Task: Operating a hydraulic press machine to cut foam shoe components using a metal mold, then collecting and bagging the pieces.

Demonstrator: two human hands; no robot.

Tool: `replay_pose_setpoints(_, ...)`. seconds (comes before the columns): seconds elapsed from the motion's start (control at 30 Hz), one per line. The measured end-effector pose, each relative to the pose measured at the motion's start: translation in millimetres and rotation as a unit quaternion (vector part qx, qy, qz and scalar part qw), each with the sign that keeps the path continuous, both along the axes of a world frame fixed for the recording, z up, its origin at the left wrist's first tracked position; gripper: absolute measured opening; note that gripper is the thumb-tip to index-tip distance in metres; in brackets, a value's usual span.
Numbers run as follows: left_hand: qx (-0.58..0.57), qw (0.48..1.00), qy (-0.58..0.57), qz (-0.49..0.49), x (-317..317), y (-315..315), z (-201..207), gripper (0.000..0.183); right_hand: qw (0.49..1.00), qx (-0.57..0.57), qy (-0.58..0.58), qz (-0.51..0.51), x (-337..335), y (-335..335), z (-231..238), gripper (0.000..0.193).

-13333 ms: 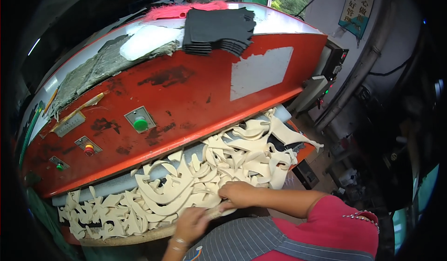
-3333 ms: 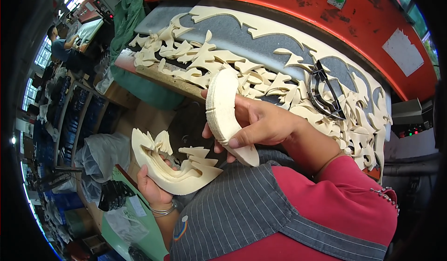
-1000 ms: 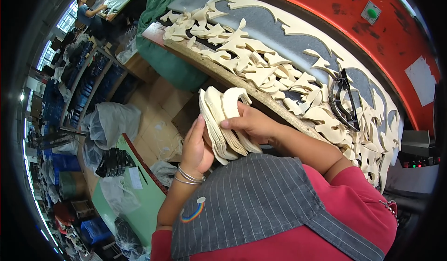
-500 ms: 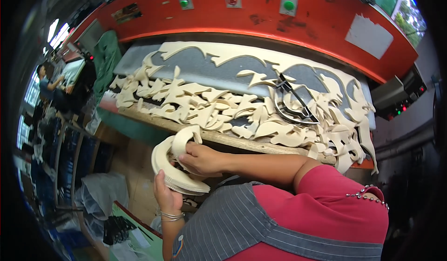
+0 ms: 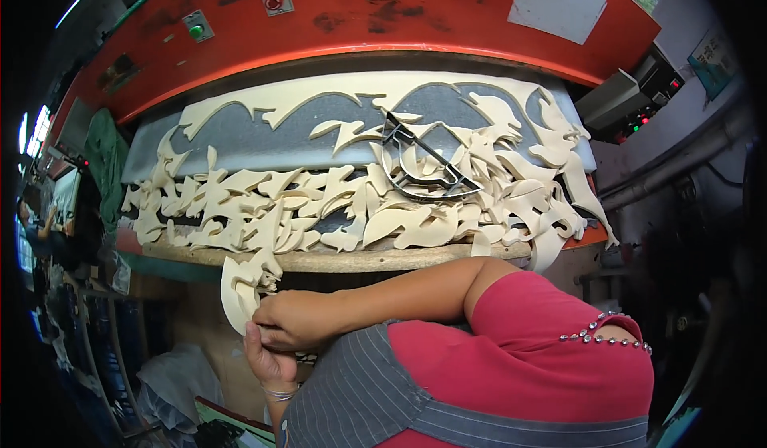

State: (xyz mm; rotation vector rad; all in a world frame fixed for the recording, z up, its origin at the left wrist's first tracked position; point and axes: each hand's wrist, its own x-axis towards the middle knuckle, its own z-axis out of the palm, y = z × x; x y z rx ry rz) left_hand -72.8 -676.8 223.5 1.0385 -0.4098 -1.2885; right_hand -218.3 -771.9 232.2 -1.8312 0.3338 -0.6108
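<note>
Just in front of the machine's wooden front edge, I hold a bundle of curved cream foam pieces (image 5: 238, 294). My right hand (image 5: 294, 318) is closed on its near side, the fingertips partly hidden. Below it, my left hand (image 5: 270, 362) grips the bottom of the same bundle, thumb upward and close against the right hand. Part of the bundle is covered by my hands. Beyond them, a black-and-silver metal cutting die (image 5: 431, 162) rests on a heap of cream foam offcuts (image 5: 280, 200).
A cut foam sheet (image 5: 319, 88) lies at the back of the grey cutting bed (image 5: 240, 140). A wooden rail (image 5: 343, 260) edges the bed. Behind rises a red machine beam (image 5: 447, 24) with buttons. Plastic bags (image 5: 180, 380) stand at lower left. A person (image 5: 36, 224) sits far left.
The view has swung rightward. The foam pieces have been turned from a wide, open curve to a narrower bundle, and my hands have come close together on them.
</note>
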Motion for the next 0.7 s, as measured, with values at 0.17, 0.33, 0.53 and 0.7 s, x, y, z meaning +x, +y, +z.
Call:
replay_pose_setpoints(0.17, 0.014, 0.999, 0.049, 0.017, 18, -9, 9, 0.037, 0.99, -0.106, -0.075, -0.056, -62, -40, 3, 0.057)
replay_pose_setpoints(0.33, -0.009, 0.99, -0.124, 0.061, 102, 38, 62, 0.044, 0.814, -0.213, 0.325, -0.431, -179, -89, -13, 0.085)
replay_pose_setpoints(0.53, 0.214, 0.933, -0.24, -0.161, 115, 101, 54, 0.066, 0.825, -0.049, 0.398, -0.398, -210, -78, -34, 0.116)
replay_pose_setpoints(0.7, 0.24, 0.944, -0.115, -0.196, 57, 175, -27, 0.062, 0.771, -0.099, 0.508, -0.371, -179, -81, -11, 0.117)
